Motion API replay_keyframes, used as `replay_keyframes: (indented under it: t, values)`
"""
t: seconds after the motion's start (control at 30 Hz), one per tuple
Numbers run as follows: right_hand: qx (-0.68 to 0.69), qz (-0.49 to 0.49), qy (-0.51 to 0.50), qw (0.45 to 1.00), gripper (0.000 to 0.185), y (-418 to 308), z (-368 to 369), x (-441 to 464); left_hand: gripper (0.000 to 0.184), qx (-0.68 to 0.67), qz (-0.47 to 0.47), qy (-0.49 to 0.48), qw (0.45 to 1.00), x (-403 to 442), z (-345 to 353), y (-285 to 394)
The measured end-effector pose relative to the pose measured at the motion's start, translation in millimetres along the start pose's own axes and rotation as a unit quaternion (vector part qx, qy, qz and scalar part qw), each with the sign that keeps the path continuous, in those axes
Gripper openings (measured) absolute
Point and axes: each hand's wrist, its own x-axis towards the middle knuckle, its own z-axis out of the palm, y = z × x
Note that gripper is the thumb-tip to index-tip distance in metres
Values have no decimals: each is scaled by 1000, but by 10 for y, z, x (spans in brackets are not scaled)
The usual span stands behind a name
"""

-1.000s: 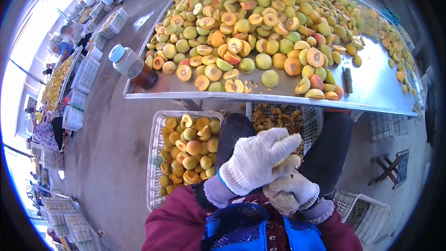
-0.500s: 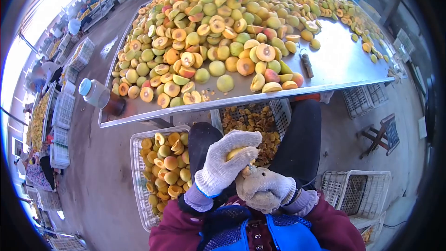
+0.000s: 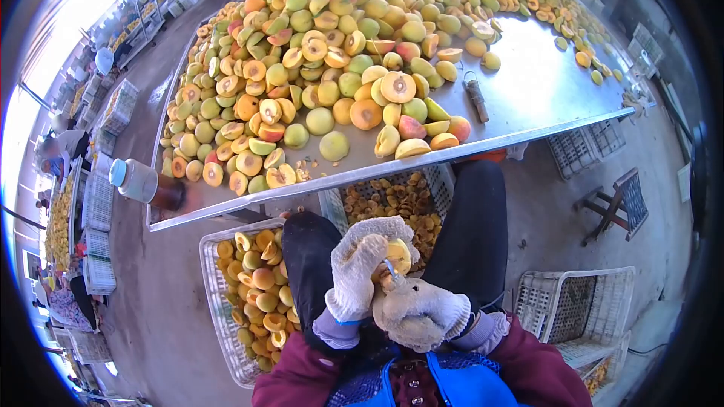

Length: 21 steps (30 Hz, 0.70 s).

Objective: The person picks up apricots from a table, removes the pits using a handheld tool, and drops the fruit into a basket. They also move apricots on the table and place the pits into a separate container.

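Note:
My gloved left hand (image 3: 360, 267) is wrapped round a yellow fruit half (image 3: 400, 255), its cut side turned toward my other hand. Close against it on the right, my gloved right hand (image 3: 422, 313) is closed on a small metal tool (image 3: 391, 270), whose curved tip touches the fruit. Both hands are above my lap. Below and beyond them stands a crate of brown pits and scraps (image 3: 392, 203) between my knees. A crate of fruit halves (image 3: 210, 274) is to the left.
A metal table (image 3: 347, 179) bears a large heap of fruit (image 3: 302, 45), a jar of dark liquid (image 3: 147, 185) and a cylindrical tool (image 3: 477, 100). At the right are a folding stool (image 3: 622, 203) and white crates (image 3: 577, 309). People sit at far tables on the left.
My left hand has turned, bringing the fruit half up against the tool tip, which now shows clearly. The view has shifted right, so table and crates appear further left.

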Motion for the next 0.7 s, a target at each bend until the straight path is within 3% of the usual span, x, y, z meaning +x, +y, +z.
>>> replay_keyframes:
  t: [0.13,0.23,0.33,0.4,0.43,0.5,0.57,0.63,0.67,0.7]
  values:
    - [-7,31,19,999,24,-168,-11,-46,42,-29,-61,61,996,83,54,-88]
    - [-18,34,39,998,30,-216,-57,-34,45,-29,-47,53,997,146,78,-99]
    - [-8,-3,-2,1000,25,-99,-226,3,40,-14,-28,7,999,182,42,-90]
    - [71,-14,-64,995,28,-29,-345,-9,33,140,-12,-43,989,224,20,-88]
    - [73,-16,-64,995,28,-49,-343,-27,33,141,-14,-44,989,281,6,-101]
    - [135,-28,-93,986,30,-77,-313,-74,28,278,173,-131,936,389,-22,-153]
    - [124,-25,-104,987,30,-130,-324,-105,30,209,128,-120,962,335,121,-200]
    - [114,-21,-116,986,29,-40,-468,-93,36,-26,-26,-26,999,296,252,-213]
    - [30,4,-63,998,28,148,-704,-42,43,7,-33,7,999,331,233,-278]
    - [-55,30,-10,998,27,252,-832,-15,47,-358,-166,-17,919,465,155,-349]
